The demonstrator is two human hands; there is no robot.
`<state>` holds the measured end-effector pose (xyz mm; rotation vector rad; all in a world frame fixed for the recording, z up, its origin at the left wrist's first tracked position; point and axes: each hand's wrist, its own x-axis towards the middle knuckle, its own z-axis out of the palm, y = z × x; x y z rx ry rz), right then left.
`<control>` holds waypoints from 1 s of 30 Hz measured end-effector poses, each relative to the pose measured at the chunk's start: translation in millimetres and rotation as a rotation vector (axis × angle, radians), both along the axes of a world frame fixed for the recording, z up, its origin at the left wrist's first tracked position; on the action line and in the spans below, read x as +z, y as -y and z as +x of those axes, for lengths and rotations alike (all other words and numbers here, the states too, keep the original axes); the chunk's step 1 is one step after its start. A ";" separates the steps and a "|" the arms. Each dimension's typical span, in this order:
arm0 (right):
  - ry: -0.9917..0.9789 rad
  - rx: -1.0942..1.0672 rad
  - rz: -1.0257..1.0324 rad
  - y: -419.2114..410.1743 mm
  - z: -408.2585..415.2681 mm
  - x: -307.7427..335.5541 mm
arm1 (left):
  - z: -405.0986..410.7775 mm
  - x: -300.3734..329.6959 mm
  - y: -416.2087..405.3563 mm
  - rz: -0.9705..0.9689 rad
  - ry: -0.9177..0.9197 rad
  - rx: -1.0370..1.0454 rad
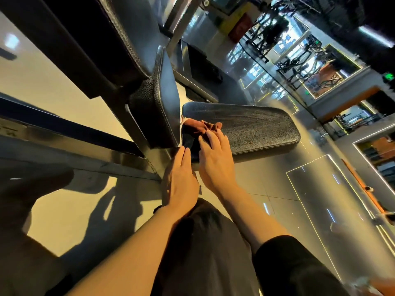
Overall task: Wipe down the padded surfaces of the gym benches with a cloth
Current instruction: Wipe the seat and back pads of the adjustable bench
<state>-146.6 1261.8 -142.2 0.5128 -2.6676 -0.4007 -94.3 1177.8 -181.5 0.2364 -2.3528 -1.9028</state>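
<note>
- Cloth lies bunched on our seat pad, near the upright back pad.
- Our right hand presses its straight fingers on the cloth's edge; our left hand hovers flat, holding nothing.
- We judge wiping is barely under way; most padding remains.

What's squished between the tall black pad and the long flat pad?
In the head view, a crumpled reddish-brown cloth lies where the upright pad meets the flat seat pad.
</note>
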 end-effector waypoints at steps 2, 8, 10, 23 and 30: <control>0.052 0.060 0.002 8.7 9.2 -3.4 | 8.3 -2.7 2.0 0.011 -0.001 -0.042; 0.243 0.211 -0.093 13.6 39.6 9.0 | 26.7 0.5 13.0 0.139 0.005 -0.004; 0.313 0.204 -0.245 6.3 50.9 12.4 | 31.1 1.9 16.4 0.162 -0.073 -0.015; 0.393 -0.022 -0.856 10.2 88.4 29.9 | 47.3 14.7 7.7 0.379 -0.016 -0.125; 0.058 -0.061 -0.964 17.1 72.6 30.5 | 47.6 20.9 7.0 0.432 -0.084 -0.212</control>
